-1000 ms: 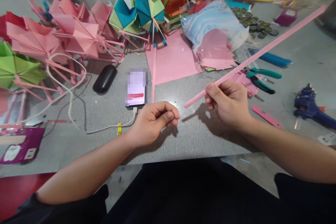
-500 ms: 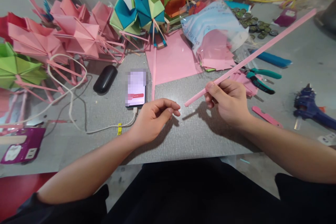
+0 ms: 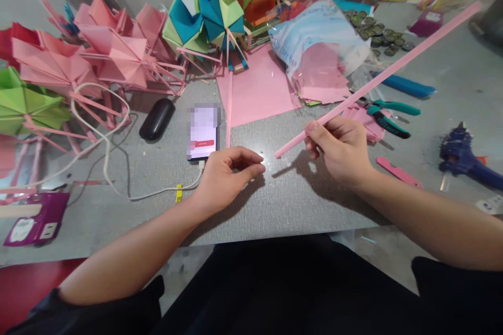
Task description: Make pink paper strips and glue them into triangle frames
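A long, thin pink stick (image 3: 377, 79), like a narrow paper tube, slants up to the right above the table. My right hand (image 3: 340, 149) pinches it near its lower end between thumb and fingers. Just left of that end is my left hand (image 3: 228, 175), with thumb and index finger slightly apart and nothing visible between them. It is not touching the stick. Another pink strip (image 3: 229, 110) lies beside the phone (image 3: 203, 133), on the edge of a pink paper sheet (image 3: 263, 86).
Pink folded-paper models (image 3: 118, 55) crowd the left, behind a white cable (image 3: 106, 154) and a black case (image 3: 157, 119). Green-handled pliers (image 3: 396, 110), a pink cutter (image 3: 398, 171) and a blue glue gun (image 3: 463, 154) lie at right. A plastic bag of paper (image 3: 320, 42) sits behind.
My left hand has drawn slightly left, and its thumb and index finger have straightened and parted a little. My right hand keeps the pink stick almost where it was.
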Tool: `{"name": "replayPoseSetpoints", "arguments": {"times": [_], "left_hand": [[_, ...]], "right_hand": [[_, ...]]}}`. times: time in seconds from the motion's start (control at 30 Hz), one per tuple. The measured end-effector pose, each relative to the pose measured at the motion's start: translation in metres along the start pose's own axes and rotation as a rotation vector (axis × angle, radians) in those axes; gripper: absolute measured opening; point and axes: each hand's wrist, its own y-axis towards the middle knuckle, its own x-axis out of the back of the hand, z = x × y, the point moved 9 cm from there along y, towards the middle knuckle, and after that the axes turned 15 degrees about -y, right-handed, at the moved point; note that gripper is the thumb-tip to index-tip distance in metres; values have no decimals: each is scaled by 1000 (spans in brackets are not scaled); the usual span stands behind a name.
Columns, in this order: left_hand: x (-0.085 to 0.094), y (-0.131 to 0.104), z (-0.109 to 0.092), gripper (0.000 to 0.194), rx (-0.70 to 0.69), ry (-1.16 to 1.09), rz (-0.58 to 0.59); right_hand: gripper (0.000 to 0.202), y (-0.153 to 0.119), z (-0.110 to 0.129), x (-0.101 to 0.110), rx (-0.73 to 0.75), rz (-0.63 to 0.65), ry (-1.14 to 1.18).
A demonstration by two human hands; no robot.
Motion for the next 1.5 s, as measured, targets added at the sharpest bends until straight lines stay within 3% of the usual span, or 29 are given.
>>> {"name": "replayPoseSetpoints", "arguments": {"times": [0.3,0.57,0.8,0.97,1.13,1.3,1.5], "left_hand": [[-4,-2,-8,21,-43,-28,46],[-33,-12,4,24,174,-44,232],[-30,-13,14,18,284,-110,209],[-27,-14,14,18,327,-113,202],[-26,-13,14,15,298,-118,193],[-24,-10,13,11,253,-152,172],[-22,-8,-2,22,110,-28,189]], "right_hand": [[46,-7,4,-7,10,30,-63],[51,-23,13,-32,30,176,-37],[61,-26,8,-37,-16,226,-63],[62,-23,14,-26,-1,139,-48],[62,-10,12,-4,3,-26,-25],[61,-11,11,-11,8,40,-23],[61,-19,11,-22,-21,111,-39]]}}
